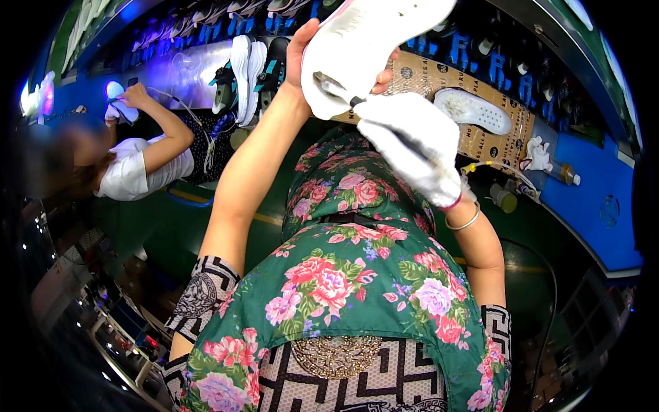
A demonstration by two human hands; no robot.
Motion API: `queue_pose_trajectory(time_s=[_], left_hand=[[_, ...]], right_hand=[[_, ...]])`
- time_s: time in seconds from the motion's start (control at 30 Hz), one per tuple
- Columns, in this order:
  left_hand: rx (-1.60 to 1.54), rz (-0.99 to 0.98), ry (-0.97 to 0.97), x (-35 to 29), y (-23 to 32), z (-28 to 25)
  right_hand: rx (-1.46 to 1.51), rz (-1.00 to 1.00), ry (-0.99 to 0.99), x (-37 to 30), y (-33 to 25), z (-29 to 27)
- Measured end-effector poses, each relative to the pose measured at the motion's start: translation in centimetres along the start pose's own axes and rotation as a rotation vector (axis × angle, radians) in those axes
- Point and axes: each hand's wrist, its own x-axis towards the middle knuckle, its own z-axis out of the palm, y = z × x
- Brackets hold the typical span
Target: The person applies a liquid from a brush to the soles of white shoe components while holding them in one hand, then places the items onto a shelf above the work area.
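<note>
My bare left hand (297, 63) grips a white shoe sole (371, 51) and holds it raised above the bench, the fingers wrapped behind it and showing at both edges. A dark patch lies in the hollow at the sole's near end. My right hand (415, 141), in a white knit glove, is closed around a slim dark-tipped tool (356, 101). Its tip meets or nearly meets the near edge of the sole; I cannot tell which. Most of the tool is hidden by the glove, so its kind does not show.
Another pale sole (473, 110) lies on printed cardboard (494, 143). To the right are a white glove (539, 154), a bottle (566, 173) and a small jar (504, 199). White soles (241, 69) and dark sandals (272, 77) stand left. A co-worker (147, 158) handles a shoe part further left.
</note>
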Motion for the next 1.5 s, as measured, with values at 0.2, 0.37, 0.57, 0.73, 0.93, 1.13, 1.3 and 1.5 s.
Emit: queue_pose_trajectory(time_s=[0.2, 0.37, 0.57, 0.73, 0.93, 1.13, 1.3, 1.5], left_hand=[[-0.079, -0.062, 0.225, -0.5, 2.1, 0.3], [-0.013, -0.083, 0.427, -0.6, 3.2, -0.3], [-0.017, -0.125, 0.313, -0.2, 3.5, 0.0], [0.055, -0.106, -0.024, 0.9, 3.2, -0.4], [-0.079, 0.124, 0.428, -1.1, 0.4, 0.7], [-0.102, 0.166, 0.382, -4.1, -2.5, -0.8], [0.237, 0.316, 0.371, -6.3, 0.1, 2.0], [0.607, 0.422, 0.030, -8.3, 10.1, 7.9]], right_hand=[[-0.209, -0.214, -0.028, 0.9, -2.0, 0.2], [-0.528, -0.459, 0.005, 0.9, -1.1, 0.6], [-0.203, -0.170, -0.056, 0.9, -2.2, 0.0], [0.039, 0.025, -0.065, 0.9, -1.2, 0.6], [-0.286, -0.071, 0.183, 3.4, -0.7, -2.7], [-0.694, -0.333, 0.281, 5.8, -1.4, -2.2], [0.404, 0.306, -0.006, 3.4, -2.7, -1.0], [0.727, 0.268, 0.624, 0.8, 0.9, -3.1]])
